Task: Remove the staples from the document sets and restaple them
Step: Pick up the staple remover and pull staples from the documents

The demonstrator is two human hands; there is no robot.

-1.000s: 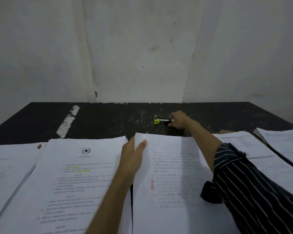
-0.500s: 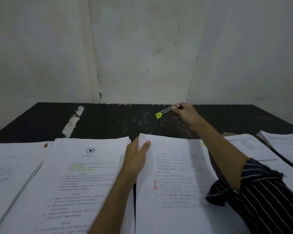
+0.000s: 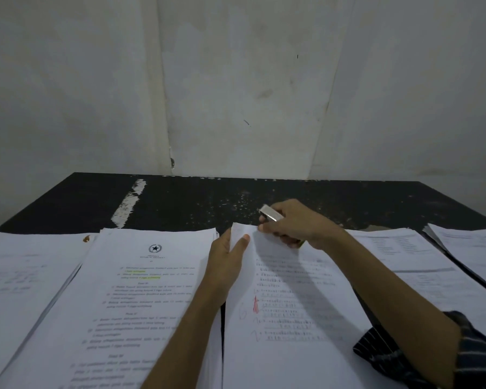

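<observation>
Head view, nearest first: a dark sleeve with thin pale stripes [image 3: 432,357] is bunched on the right forearm in the lower right corner. Both bare forearms reach forward over paper. Under them lies the white printed document set with red pen marks [image 3: 292,318], flat on the table in the middle. Just beside it on the left is a thick white paper stack with a black star emblem and yellow highlighted lines [image 3: 129,304]. A white paper pile [image 3: 17,276] lies at the far left and another white sheaf [image 3: 404,259] to the right.

The left hand [image 3: 227,262] pinches the upper left corner of the document set: the thumb [image 3: 243,241] lies pressed on top of the page, the other fingers go behind the edge and are hidden, and the corner stands slightly raised. The right hand [image 3: 298,226] is just beyond that corner, its fingers curled round a small stapler of silver metal with a yellow-green end [image 3: 270,215]. The silver end sticks out past the knuckles to the left; a sliver of green shows under the heel of the hand. One right fingertip [image 3: 260,227] touches the top edge of the raised corner. The stapler is just behind the paper; whether it touches it cannot be told.

Farther off, the black tabletop [image 3: 180,203] bears a white paint streak [image 3: 129,204] and pale specks, and ends at a grey-white wall [image 3: 236,80]
</observation>
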